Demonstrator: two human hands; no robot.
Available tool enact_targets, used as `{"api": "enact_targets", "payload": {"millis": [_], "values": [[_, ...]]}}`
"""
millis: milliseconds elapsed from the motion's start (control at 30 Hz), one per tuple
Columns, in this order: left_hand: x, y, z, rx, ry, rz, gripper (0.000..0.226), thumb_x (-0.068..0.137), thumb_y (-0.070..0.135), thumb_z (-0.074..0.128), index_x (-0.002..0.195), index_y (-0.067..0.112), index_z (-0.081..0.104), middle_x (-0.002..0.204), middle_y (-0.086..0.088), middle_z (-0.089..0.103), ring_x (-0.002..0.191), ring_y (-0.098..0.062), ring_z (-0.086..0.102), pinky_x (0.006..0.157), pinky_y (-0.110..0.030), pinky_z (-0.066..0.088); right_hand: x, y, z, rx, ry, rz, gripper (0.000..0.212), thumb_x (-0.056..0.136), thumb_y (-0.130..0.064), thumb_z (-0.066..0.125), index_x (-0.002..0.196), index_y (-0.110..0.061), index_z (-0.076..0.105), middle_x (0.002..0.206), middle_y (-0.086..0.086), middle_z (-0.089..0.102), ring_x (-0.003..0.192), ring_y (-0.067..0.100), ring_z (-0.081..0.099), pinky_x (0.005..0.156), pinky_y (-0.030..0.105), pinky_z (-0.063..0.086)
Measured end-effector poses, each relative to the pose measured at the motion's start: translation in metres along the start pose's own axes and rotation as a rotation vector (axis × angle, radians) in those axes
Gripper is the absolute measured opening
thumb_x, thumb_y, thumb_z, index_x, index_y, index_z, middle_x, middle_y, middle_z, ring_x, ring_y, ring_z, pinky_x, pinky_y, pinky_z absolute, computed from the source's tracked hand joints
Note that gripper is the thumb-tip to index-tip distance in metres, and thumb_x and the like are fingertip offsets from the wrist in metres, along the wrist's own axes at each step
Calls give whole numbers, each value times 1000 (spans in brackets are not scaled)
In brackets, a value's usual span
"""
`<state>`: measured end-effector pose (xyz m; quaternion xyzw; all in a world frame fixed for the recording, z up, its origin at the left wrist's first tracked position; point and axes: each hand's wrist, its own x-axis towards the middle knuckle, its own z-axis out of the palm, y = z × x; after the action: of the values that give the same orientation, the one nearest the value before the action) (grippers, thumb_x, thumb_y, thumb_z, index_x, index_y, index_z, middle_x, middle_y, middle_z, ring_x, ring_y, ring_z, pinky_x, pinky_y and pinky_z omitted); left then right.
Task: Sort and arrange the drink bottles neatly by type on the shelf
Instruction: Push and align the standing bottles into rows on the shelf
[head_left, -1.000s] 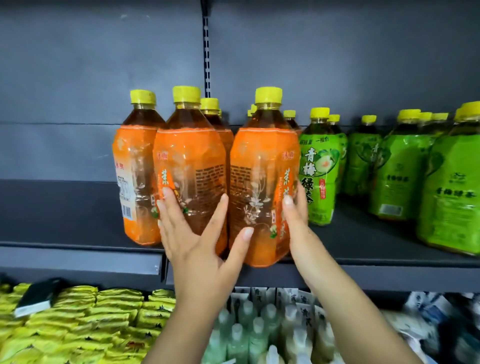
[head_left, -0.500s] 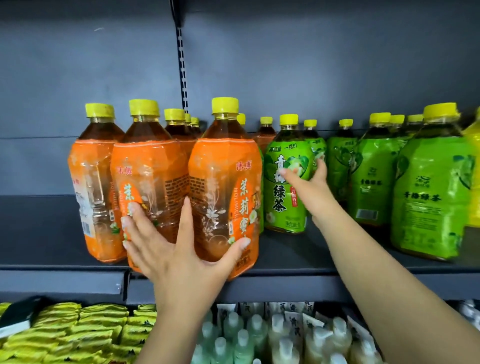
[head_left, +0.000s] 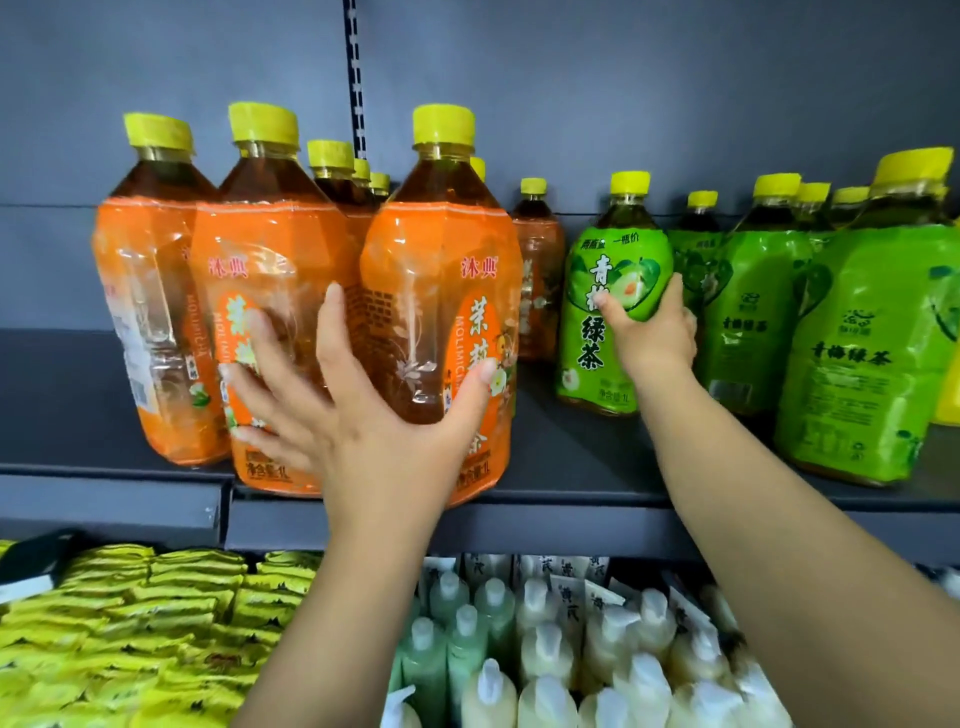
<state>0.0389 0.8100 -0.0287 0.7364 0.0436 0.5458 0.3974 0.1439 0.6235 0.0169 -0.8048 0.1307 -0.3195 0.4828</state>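
Orange-label bottles (head_left: 441, 291) stand left on the dark grey shelf (head_left: 571, 488) before a grey back panel (head_left: 623, 78); the left hand (head_left: 374, 431) presses two at the near edge, fingers spread. Right of them, the right hand (head_left: 657, 332) curls its fingers round a green-label bottle (head_left: 608, 280).

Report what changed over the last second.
The right hand let go of the orange bottle, reached right and now grips the green bottle, thumb on its label. The left hand stays spread across that orange bottle and its left neighbour. Nothing else visibly moved.
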Motion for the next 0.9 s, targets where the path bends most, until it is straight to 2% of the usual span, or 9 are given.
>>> {"api": "enact_targets", "payload": {"millis": [167, 300, 433, 500, 533, 600, 667, 800, 900], "values": [[-2, -4, 11, 86, 4, 27, 100, 58, 78, 50, 139, 29, 21, 152, -23, 6, 136, -51, -1, 102, -69, -2, 12, 9, -1, -13, 90, 20, 76, 88, -50, 52, 148, -19, 18, 151, 11, 23, 136, 33, 27, 106, 39, 28], [-2, -8, 13, 115, 20, 39, 101, 59, 79, 51, 141, 26, 24, 152, -23, 6, 137, -51, -1, 103, -69, -2, 15, 11, 1, -93, 126, 55, 72, 89, -43, 54, 148, -23, 16, 147, 12, 25, 133, 34, 29, 105, 40, 29], [-6, -11, 11, 97, 12, 54, 99, 63, 82, 42, 142, 24, 26, 153, -22, 4, 138, -49, -3, 104, -66, -4, -1, 1, 11, -82, 182, -186, 69, 88, -26, 60, 146, -20, 23, 128, 10, 41, 115, 27, 45, 95, 35, 37], [-7, -12, 11, 97, -1, 48, 100, 66, 84, 35, 144, 22, 25, 153, -22, 2, 138, -47, -5, 105, -65, -6, -16, -7, 20, 94, 32, -350, 58, 86, -30, 63, 137, -17, 40, 100, 0, 52, 94, 20, 50, 82, 29, 40], [-7, -12, 11, 100, -2, 49, 100, 67, 85, 33, 144, 22, 24, 153, -23, 1, 138, -47, -5, 105, -64, -6, -23, -10, 26, 155, -108, -372, 55, 85, -35, 62, 133, -17, 45, 97, -3, 53, 92, 16, 50, 81, 28, 41], [-7, -12, 11, 104, 0, 54, 97, 69, 83, 33, 144, 23, 23, 153, -23, 2, 138, -48, -5, 104, -65, -7, -36, -16, 33, 279, -450, -228, 65, 80, -51, 61, 135, -21, 43, 118, -7, 51, 108, 10, 47, 94, 28, 39], [-7, -12, 12, 96, 13, 57, 95, 70, 81, 35, 143, 22, 25, 153, -24, 4, 137, -48, -3, 103, -66, -6, -41, -18, 37, 398, -678, -15, 89, 65, -67, 63, 139, -26, 36, 138, -5, 44, 124, 14, 43, 105, 36, 35], [-9, -12, 12, 87, 27, 51, 95, 70, 82, 34, 143, 21, 27, 153, -23, 6, 137, -48, -2, 105, -62, -6, -40, -15, 41, 425, -818, 51, 66, 83, -51, 52, 141, -24, 34, 143, 2, 42, 129, 21, 43, 106, 38, 37], [-8, -12, 12, 103, 31, 59, 94, 70, 82, 34, 142, 22, 27, 153, -23, 7, 137, -47, -1, 105, -62, -5, -43, -18, 36, 406, -806, 27, 70, 75, -51, 55, 136, -18, 42, 137, 5, 50, 124, 20, 48, 106, 41, 39]]}}
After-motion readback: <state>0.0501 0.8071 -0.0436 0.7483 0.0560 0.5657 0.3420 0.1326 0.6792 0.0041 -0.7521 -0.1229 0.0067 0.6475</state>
